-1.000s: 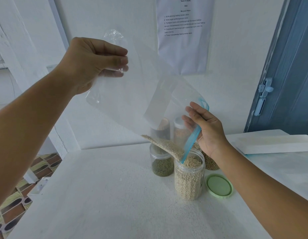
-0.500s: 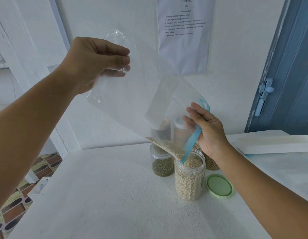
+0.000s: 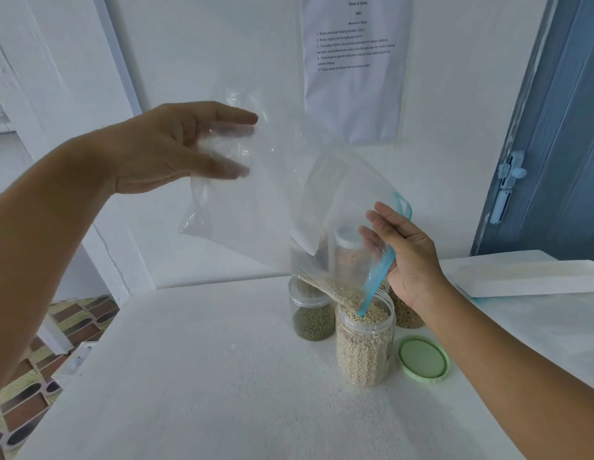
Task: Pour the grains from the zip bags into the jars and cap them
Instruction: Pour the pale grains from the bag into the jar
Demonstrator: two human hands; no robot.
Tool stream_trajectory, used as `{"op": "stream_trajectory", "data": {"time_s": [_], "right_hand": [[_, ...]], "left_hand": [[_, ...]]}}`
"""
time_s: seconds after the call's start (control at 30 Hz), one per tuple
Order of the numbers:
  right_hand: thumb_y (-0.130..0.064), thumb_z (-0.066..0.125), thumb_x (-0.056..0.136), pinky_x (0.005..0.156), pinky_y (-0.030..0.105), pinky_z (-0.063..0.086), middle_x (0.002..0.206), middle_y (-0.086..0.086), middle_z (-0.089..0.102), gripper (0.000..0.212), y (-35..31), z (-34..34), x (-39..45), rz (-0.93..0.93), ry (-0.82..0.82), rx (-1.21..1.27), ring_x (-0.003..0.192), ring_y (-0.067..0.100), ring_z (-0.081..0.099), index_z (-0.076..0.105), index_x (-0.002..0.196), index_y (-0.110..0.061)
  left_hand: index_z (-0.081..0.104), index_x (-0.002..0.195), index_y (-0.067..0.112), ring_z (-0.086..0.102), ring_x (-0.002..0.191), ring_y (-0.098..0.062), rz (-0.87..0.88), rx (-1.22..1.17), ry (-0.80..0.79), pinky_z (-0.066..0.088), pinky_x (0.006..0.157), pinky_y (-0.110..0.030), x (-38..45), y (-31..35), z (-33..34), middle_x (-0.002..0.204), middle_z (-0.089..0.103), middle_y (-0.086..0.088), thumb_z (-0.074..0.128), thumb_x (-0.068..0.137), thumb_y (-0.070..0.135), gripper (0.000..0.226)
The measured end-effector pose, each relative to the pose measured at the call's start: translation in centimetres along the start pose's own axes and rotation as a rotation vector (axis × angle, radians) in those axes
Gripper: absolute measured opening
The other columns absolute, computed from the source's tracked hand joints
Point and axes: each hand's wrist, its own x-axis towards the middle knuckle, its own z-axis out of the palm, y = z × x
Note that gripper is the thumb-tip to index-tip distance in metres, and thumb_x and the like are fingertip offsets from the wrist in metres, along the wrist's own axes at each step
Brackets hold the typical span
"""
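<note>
**A:** The zip bag [image 3: 272,194] is tilted over the front jar [image 3: 365,346], its blue-zippered mouth dipping into the jar's opening. How much is left in it?

**B:** Only a small heap of pale grains [image 3: 335,288] sits in the low corner by the mouth. The rest of the bag looks clear and slack. I judge this pour to be nearly finished.

**A:** And the hands?

**B:** The right hand [image 3: 412,260] grips the bag at its mouth, fingers curled round the zipper edge, steering it into the jar. The left hand [image 3: 176,147] is up at the bag's raised bottom end, fingers stretched out and blurred. Whether it is pinching the plastic or only touching it, I cannot tell.

**A:** Is the jar full?

**B:** Grain reaches almost to the rim. Its green lid [image 3: 422,358] lies flat on the white table [image 3: 222,393] just beside it, so capping is not yet done.

**A:** The other jars?

**B:** Behind stand a jar of green grains [image 3: 310,313], only partly filled, and another with pale grain [image 3: 407,313], mostly hidden by the wrist. Whether either is capped is hard to see through the bag.
</note>
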Motion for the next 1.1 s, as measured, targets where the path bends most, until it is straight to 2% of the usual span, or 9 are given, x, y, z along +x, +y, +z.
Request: {"op": "stream_trajectory", "data": {"time_s": [0.17, 0.27, 0.37, 0.47, 0.67, 0.8, 0.9, 1.0, 1.1], "right_hand": [[-0.003, 0.074, 0.083, 0.077, 0.026, 0.061, 0.111, 0.008, 0.077, 0.033, 0.1, 0.1, -0.1, -0.004, 0.003, -0.005, 0.093, 0.024, 0.077, 0.076, 0.115, -0.011], [0.000, 0.071, 0.088, 0.078, 0.026, 0.061, 0.109, 0.007, 0.078, 0.029, 0.2, -0.1, 0.0, -0.005, 0.014, -0.005, 0.093, 0.023, 0.077, 0.076, 0.115, -0.011], [0.002, 0.068, 0.092, 0.079, 0.026, 0.061, 0.106, 0.006, 0.078, 0.027, 0.4, -0.4, 0.0, -0.006, 0.024, -0.002, 0.092, 0.023, 0.077, 0.076, 0.114, -0.011], [0.003, 0.067, 0.093, 0.078, 0.025, 0.061, 0.105, 0.005, 0.078, 0.026, 0.6, -0.6, 0.0, -0.004, 0.029, -0.003, 0.091, 0.022, 0.077, 0.076, 0.113, -0.010], [0.004, 0.065, 0.095, 0.078, 0.025, 0.061, 0.103, 0.004, 0.079, 0.025, 0.9, -0.7, 0.2, -0.012, 0.042, -0.010, 0.090, 0.020, 0.077, 0.076, 0.113, -0.011], [0.003, 0.066, 0.094, 0.078, 0.025, 0.061, 0.105, 0.004, 0.078, 0.026, 1.0, -1.0, 0.3, -0.020, 0.064, -0.011, 0.092, 0.021, 0.077, 0.076, 0.114, -0.011], [0.003, 0.067, 0.094, 0.077, 0.025, 0.061, 0.105, 0.005, 0.079, 0.026, 1.1, -1.1, 0.3, -0.016, 0.070, -0.009, 0.090, 0.020, 0.077, 0.075, 0.115, -0.011], [0.003, 0.067, 0.094, 0.077, 0.024, 0.061, 0.105, 0.005, 0.079, 0.027, 1.3, -1.0, 0.2, -0.014, 0.067, -0.008, 0.088, 0.019, 0.077, 0.075, 0.116, -0.010], [0.002, 0.067, 0.094, 0.079, 0.024, 0.061, 0.105, 0.005, 0.079, 0.027, 1.3, -1.0, 0.3, -0.015, 0.065, -0.018, 0.090, 0.020, 0.077, 0.075, 0.117, -0.010]], "left_hand": [[0.071, 0.127, 0.027, 0.076, 0.105, -0.018, 0.026, 0.103, 0.210, 0.057, 0.093, -0.020, -0.2, -1.2, 0.9, 0.127, 0.074, 0.008, 0.077, 0.084, 0.000, 0.051], [0.074, 0.125, 0.025, 0.074, 0.111, -0.023, 0.017, 0.003, 0.210, 0.059, 0.096, -0.030, -0.4, -1.7, 1.4, 0.130, 0.072, 0.006, 0.079, 0.083, 0.010, 0.045], [0.063, 0.140, 0.043, 0.069, 0.122, -0.018, -0.039, -0.017, 0.031, 0.055, 0.104, -0.043, -1.3, -2.2, 1.5, 0.146, 0.059, 0.014, 0.081, 0.074, 0.013, 0.074], [0.040, 0.144, 0.068, 0.066, 0.125, -0.011, -0.120, 0.151, -0.138, 0.054, 0.105, -0.038, -2.1, -2.9, 1.6, 0.154, 0.047, 0.015, 0.080, 0.080, -0.004, 0.105], [0.036, 0.147, 0.067, 0.073, 0.075, -0.012, 0.000, 0.376, 0.179, 0.056, 0.079, -0.016, -2.0, -3.4, 2.8, 0.150, 0.054, 0.009, 0.082, 0.086, 0.016, 0.092], [0.027, 0.150, 0.070, 0.077, 0.102, -0.025, -0.025, 0.168, 0.158, 0.062, 0.094, -0.039, -2.3, -4.7, 2.9, 0.158, 0.042, 0.003, 0.078, 0.082, 0.026, 0.095], [0.029, 0.147, 0.072, 0.076, 0.104, -0.027, -0.063, 0.173, 0.072, 0.061, 0.095, -0.035, -2.9, -5.9, 3.0, 0.155, 0.045, 0.000, 0.081, 0.080, 0.015, 0.102], [0.035, 0.146, 0.070, 0.076, 0.102, -0.026, -0.036, 0.253, 0.152, 0.060, 0.096, -0.033, -3.1, -7.1, 3.5, 0.155, 0.049, 0.002, 0.073, 0.092, 0.003, 0.094], [0.033, 0.148, 0.069, 0.071, 0.112, -0.016, -0.006, 0.270, 0.239, 0.054, 0.093, -0.014, -2.8, -8.4, 4.0, 0.155, 0.046, 0.013, 0.065, 0.100, 0.003, 0.087]]}}
